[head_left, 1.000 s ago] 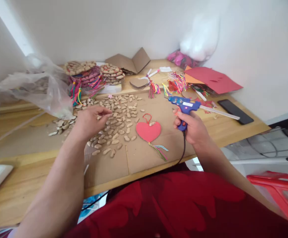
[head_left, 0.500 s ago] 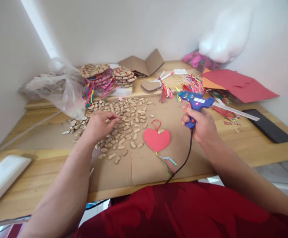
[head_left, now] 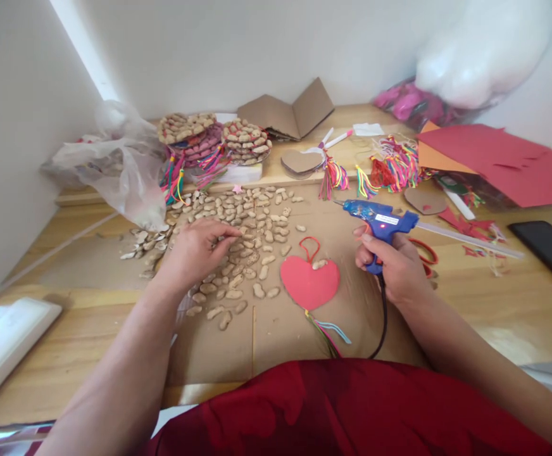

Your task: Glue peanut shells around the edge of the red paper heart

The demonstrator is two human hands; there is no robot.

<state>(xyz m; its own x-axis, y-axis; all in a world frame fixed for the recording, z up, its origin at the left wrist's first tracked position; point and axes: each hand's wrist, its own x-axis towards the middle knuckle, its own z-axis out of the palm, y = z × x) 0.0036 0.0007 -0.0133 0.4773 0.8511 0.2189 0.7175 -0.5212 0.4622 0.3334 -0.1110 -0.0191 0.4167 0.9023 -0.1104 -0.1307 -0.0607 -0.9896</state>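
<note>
My left hand (head_left: 206, 251) reaches over a spread of unshelled peanuts (head_left: 235, 278), thumb and forefinger pinched at a peanut (head_left: 244, 232); the fingers partly hide it. In my right hand (head_left: 394, 259) is a blue hot glue gun (head_left: 384, 223), its red light on and its nozzle pointing left. A clear glue stick (head_left: 470, 240) sticks out of its back. Between my hands lies a red heart (head_left: 310, 284) with a red hanging loop (head_left: 309, 244) on top and a colourful thread tassel (head_left: 330, 332) below. One peanut (head_left: 319, 264) rests at its upper notch.
Cardboard (head_left: 276, 342) covers the table's middle. Behind stand stacked peanut-covered pieces (head_left: 246, 140), a cardboard heart (head_left: 301, 162), tassels (head_left: 394, 166) and a plastic bag (head_left: 128, 168). Red sheets (head_left: 504, 161) and a black phone (head_left: 549, 250) lie right; a white box (head_left: 14, 348) left.
My left hand has moved slightly right, further into the peanuts. The glue gun in my right hand sits a little lower. The view has shifted, showing red scissor-like handles beside my right hand.
</note>
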